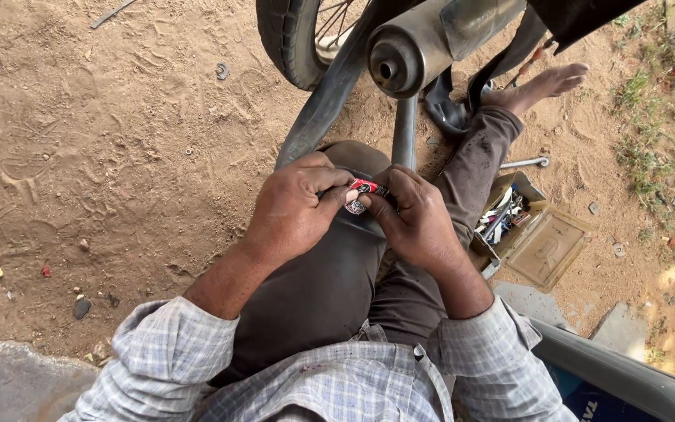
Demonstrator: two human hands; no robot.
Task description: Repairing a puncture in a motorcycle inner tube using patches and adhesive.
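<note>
Presently: small red tube pinched between left hand and right hand over black inner tube on lap; cap apparently unopened, patching seemingly pending; open toolbox beside.

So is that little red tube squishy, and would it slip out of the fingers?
The little red tube is probably soft: both hands, left hand and right hand, pinch it with fingertips. It looks light, since fingertips alone carry it. Its shiny skin might be a bit slippery, and on the dirt ground it might roll.
</note>
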